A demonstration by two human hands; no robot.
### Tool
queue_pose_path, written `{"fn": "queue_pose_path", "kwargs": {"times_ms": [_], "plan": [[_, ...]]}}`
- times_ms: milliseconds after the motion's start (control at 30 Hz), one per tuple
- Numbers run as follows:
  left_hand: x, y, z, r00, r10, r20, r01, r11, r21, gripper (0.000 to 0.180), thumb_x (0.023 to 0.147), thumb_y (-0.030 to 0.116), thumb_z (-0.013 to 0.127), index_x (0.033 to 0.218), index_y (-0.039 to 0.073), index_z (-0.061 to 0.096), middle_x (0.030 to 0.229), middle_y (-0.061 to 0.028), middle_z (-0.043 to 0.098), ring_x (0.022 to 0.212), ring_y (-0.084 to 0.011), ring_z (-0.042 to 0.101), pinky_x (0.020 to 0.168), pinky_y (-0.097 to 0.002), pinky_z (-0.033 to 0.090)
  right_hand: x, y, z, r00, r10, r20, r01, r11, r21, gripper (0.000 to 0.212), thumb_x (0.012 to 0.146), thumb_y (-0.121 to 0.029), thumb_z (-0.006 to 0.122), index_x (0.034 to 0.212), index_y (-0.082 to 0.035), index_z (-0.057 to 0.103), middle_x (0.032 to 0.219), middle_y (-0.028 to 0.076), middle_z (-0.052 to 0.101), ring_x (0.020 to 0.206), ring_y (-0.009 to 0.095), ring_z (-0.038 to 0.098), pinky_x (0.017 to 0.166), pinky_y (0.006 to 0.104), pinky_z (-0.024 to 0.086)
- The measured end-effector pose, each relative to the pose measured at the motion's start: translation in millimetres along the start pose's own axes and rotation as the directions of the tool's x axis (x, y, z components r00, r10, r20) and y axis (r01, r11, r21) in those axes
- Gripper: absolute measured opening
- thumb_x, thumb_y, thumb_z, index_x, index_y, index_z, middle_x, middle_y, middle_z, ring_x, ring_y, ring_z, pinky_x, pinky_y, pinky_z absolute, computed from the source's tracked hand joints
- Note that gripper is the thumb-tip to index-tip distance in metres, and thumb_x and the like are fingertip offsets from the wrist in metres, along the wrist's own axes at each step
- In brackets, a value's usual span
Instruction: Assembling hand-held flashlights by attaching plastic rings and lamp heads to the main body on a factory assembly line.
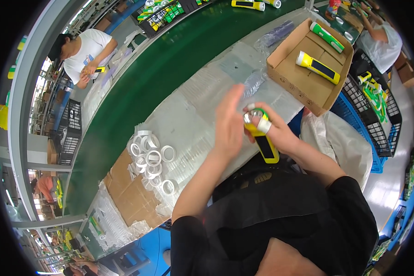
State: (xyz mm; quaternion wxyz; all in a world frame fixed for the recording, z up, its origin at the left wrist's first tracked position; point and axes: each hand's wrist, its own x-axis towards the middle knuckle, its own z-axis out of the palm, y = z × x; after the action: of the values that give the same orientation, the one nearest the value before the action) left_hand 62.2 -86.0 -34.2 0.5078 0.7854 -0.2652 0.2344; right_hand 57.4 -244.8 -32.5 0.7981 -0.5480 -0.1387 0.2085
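My right hand (278, 131) is closed around a yellow flashlight (267, 149) with a dark panel along its side. The flashlight's shiny reflector end points up and away from me, and a bit of green shows beside it among the fingers. White covers sit on the thumb and a fingertip of this hand. My left hand (229, 123) is stretched out flat beside the flashlight's head, slightly blurred, holding nothing. Several white rings (154, 158) lie in a loose heap on the plastic-covered table, left of my hands.
A cardboard box (292, 85) at the right holds a green flashlight (326, 37) and a yellow one (318, 67). Beyond the table runs a green conveyor belt (170, 60). Black crates (377, 115) stand at the right. A co-worker (89, 55) works across the belt.
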Motion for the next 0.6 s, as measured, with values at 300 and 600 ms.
{"fn": "queue_pose_path", "kwargs": {"times_ms": [300,600], "plan": [[-1,-99,-4,0.971,-0.214,0.107,0.139,0.870,0.473,0.054,0.078,0.019,0.076,0.126,0.001,0.056,0.120,-0.0173,0.058,0.106,-0.0319,0.057,0.087,-0.0387,0.047,6,-13,-17,0.998,0.058,-0.004,-0.058,0.998,-0.012,0.044,0.097,-0.036,0.057,0.126,-0.004,0.048,0.083,0.010,0.059,0.068,0.017,0.058,0.067,0.0281,0.045],[-8,15,-38,0.997,-0.001,0.076,-0.008,0.993,0.121,0.043,0.086,0.012,0.060,0.129,0.005,0.059,0.106,-0.0122,0.057,0.098,-0.0301,0.053,0.090,-0.0394,0.041,9,-17,7,0.978,0.007,0.209,0.003,0.999,-0.044,0.048,0.095,-0.034,0.060,0.128,-0.001,0.046,0.089,0.008,0.059,0.070,0.016,0.060,0.065,0.0283,0.049]]}}
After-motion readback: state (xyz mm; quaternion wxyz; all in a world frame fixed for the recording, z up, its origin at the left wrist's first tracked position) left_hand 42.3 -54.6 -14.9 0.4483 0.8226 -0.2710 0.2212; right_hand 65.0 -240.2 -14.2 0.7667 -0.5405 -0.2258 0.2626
